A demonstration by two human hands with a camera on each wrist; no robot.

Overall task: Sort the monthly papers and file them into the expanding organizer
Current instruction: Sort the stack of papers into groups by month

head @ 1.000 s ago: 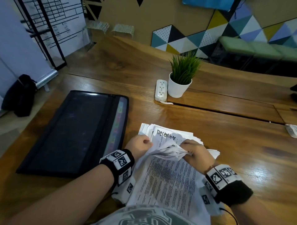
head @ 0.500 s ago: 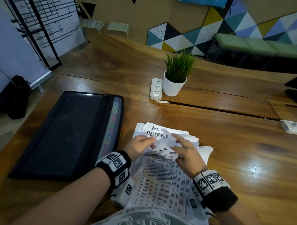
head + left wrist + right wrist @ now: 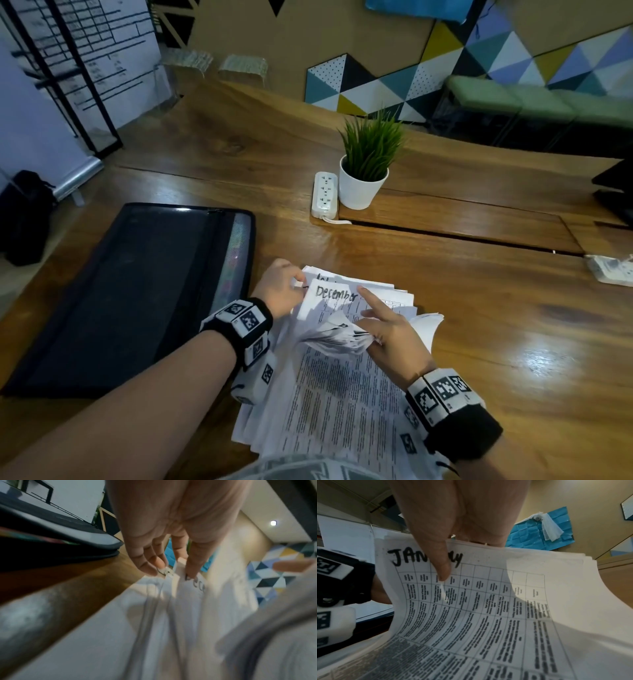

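A stack of printed monthly papers (image 3: 335,404) lies on the wooden table in front of me. Its upper sheets (image 3: 337,337) are curled back toward me, baring a sheet marked "December" (image 3: 337,295). My left hand (image 3: 297,287) pinches the top left corner of the December sheet (image 3: 192,586) between thumb and fingers (image 3: 150,566). My right hand (image 3: 376,322) holds the curled-back bundle, its index finger stretched out onto the December sheet. In the right wrist view my thumb (image 3: 442,566) presses a sheet marked "January" (image 3: 471,601). The black expanding organizer (image 3: 137,291) lies flat to the left, coloured tabs along its right side.
A potted green plant (image 3: 364,171) and a white power strip (image 3: 324,195) stand beyond the papers at mid table. A small white object (image 3: 611,269) lies at the right edge, a dark object (image 3: 616,192) behind it. Bare wood (image 3: 496,325) stretches to the right.
My left hand slid from the curled sheets up to the stack's top left corner. My right index finger straightened onto the December sheet, which now shows more fully.
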